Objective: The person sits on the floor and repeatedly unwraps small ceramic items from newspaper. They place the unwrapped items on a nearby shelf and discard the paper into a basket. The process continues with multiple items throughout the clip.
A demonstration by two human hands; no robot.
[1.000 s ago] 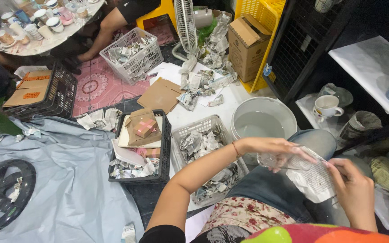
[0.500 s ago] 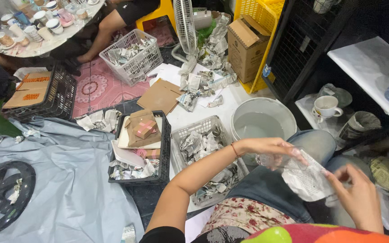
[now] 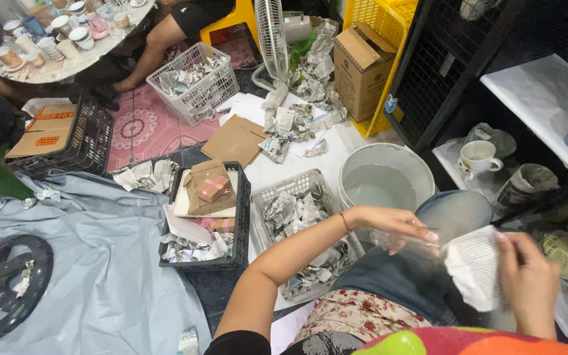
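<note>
My left hand [image 3: 396, 225] is closed over a clear glass piece [image 3: 410, 244] held above my lap. Just to its right, my right hand [image 3: 528, 284] grips a crumpled sheet of printed newspaper [image 3: 473, 266]. The paper's left edge lies against the glass. Both hands hover over my jeans-clad knee [image 3: 451, 213], right beside the white bucket [image 3: 363, 164].
A grey basket [image 3: 258, 197] of crumpled newspaper sits under my left forearm, with a black crate [image 3: 241, 217] holding a small cardboard box to its left. A fan [image 3: 272, 36], a cardboard carton [image 3: 361, 66], a yellow crate [image 3: 389, 26] and a white cup [image 3: 478, 158] stand around. Another person's legs [image 3: 159, 39] rest by a table of cups.
The newspaper that lay around the glass under my left hand has come off to the right in my right hand. The glass now shows bare.
</note>
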